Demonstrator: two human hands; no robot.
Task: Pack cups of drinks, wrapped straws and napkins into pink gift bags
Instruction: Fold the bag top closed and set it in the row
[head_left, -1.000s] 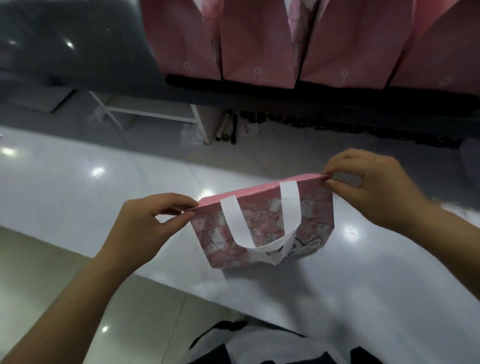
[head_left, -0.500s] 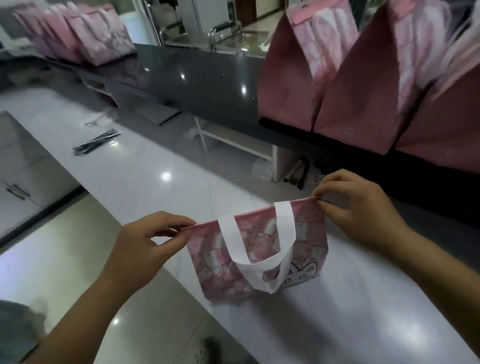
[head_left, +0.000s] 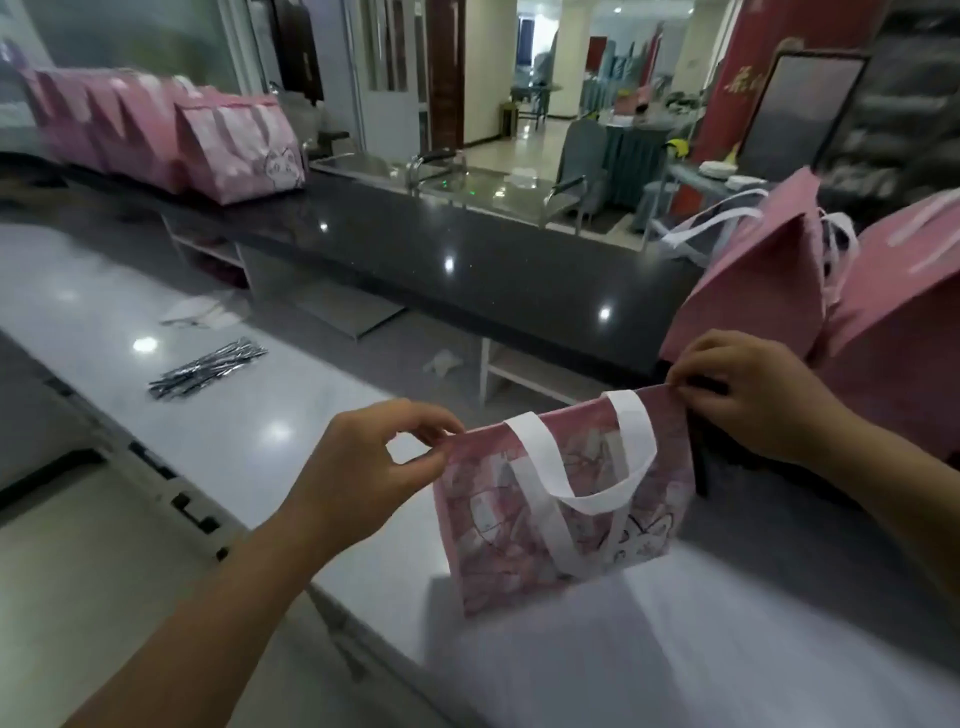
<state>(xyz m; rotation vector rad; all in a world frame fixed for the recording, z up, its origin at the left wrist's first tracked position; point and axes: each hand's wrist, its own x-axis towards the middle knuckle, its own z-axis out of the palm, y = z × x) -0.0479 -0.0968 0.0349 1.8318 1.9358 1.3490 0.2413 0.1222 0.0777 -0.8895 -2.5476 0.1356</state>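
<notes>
Left hand (head_left: 363, 467) and right hand (head_left: 753, 400) pinch the top corners of a pink gift bag (head_left: 561, 509) at the counter's (head_left: 260, 431) near edge; releasing unevenly could topple it.

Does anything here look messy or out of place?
Only small things: crumpled white scraps lie loose on the grey surface behind the white counter. The pink bag pinched between the left hand and right hand looks undamaged.

Pink cartoon-print gift bag (head_left: 524, 519), white handle (head_left: 582, 467) (loop); grey-white counter (head_left: 260, 415); silver straws (head_left: 208, 366).
</notes>
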